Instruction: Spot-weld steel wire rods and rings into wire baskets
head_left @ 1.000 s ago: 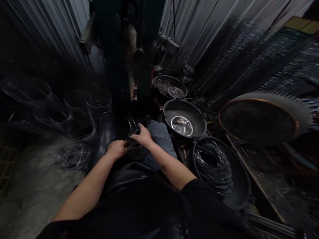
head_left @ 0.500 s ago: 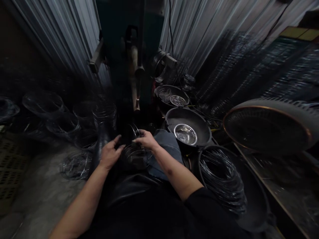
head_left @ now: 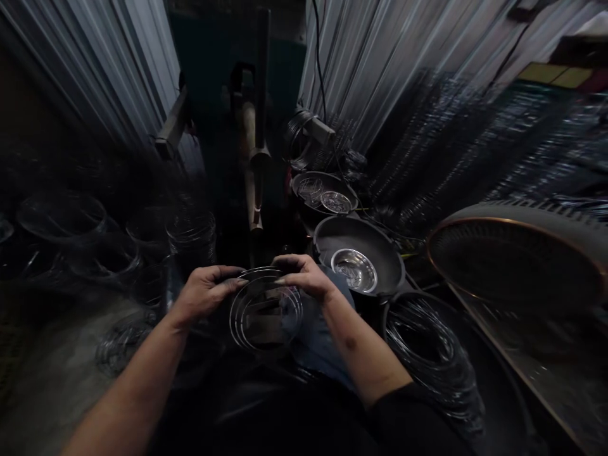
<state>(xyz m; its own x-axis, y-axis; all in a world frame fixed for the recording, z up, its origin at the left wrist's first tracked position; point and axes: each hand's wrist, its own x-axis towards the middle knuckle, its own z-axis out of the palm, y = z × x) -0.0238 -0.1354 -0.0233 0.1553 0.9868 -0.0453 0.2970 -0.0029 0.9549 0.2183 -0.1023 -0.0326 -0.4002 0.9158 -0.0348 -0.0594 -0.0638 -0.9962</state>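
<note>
Thin round wire rings (head_left: 235,320) hang from both hands in front of my lap. My left hand (head_left: 203,292) pinches their upper left edge between thumb and fingers. At the upper right edge, my right hand (head_left: 304,276) grips the same rings with thumb and fingertips. Through the rings a pale flat block or plate shows, too dark to name. A blue-grey cloth (head_left: 323,335) lies beneath my right forearm.
To the right stand a black pan holding a steel bowl (head_left: 355,271), a farther pan (head_left: 304,180), and a wire coil (head_left: 427,348) in a large pan. A round fan (head_left: 513,266) is beyond. Wire baskets (head_left: 61,218) stand left; a metal post (head_left: 262,82) rises ahead.
My left hand has closed on the wire rings; before, its fingers were apart. Both hands now hold the rings, which have come into plain sight. The view has tilted slightly.
</note>
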